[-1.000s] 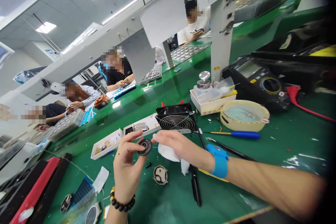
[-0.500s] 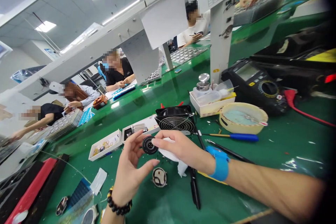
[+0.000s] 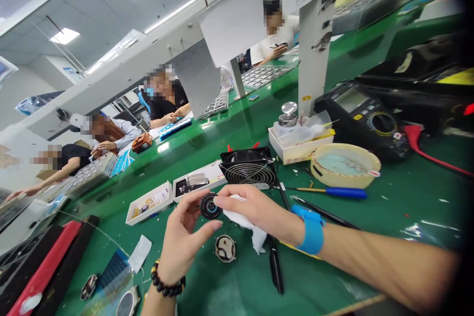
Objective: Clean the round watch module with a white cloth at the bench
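Just below the middle of the frame, the left hand pinches a small black disc. The thumb is on its upper left rim and a fingertip on its lower right, so the grip is closed on it. The disc is held up on edge, above the green bench and clear of it. Its flat face is turned toward the camera and its axis runs toward the viewer. It is round, so it has no long side.

The right hand comes in from the right. Its fingers are curled around a bunched white cloth, and its forefinger tip touches the disc's right edge.

On the bench just below the disc lies a round open casing. A small black fan stands above the hands, and a blue-handled screwdriver lies to the right of it — well apart from the disc.
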### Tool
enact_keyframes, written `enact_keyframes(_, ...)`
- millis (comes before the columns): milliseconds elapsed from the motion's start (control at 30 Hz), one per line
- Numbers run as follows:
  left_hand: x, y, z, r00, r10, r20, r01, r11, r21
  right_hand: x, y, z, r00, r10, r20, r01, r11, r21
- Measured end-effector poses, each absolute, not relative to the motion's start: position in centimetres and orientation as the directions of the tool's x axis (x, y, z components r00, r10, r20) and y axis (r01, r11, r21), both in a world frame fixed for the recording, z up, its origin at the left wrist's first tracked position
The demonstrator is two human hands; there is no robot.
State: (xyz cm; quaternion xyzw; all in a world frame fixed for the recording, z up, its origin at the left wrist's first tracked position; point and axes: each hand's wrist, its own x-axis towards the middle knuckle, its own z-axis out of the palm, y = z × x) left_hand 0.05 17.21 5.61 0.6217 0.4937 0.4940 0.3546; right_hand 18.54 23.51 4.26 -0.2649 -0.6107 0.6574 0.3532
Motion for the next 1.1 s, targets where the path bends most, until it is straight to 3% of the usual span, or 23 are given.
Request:
enact_keyframes(533, 0.03, 17.22, 5.92, 0.082, 0.936, 0.341, 0.28, -0.351, 0.894, 18.56, 23.69, 4.02, -0.62, 0.773, 0.136, -0.155, 0.05, -0.987)
enact_keyframes(867, -0.19, 17.33, 5.76, 0.036, 0.955, 0.293, 0.238, -0.293, 0.926, 18.48, 23.74, 4.06, -0.63, 0.758, 0.168, -0.16, 0.085, -0.983)
enact_keyframes(1100, -0.3, 17.41, 5.93, -0.009, 0.942, 0.335, 0.296, -0.317, 0.901, 18.91, 23.62, 4.57, -0.627, 0.772, 0.101, -0.269, -0.093, -0.959)
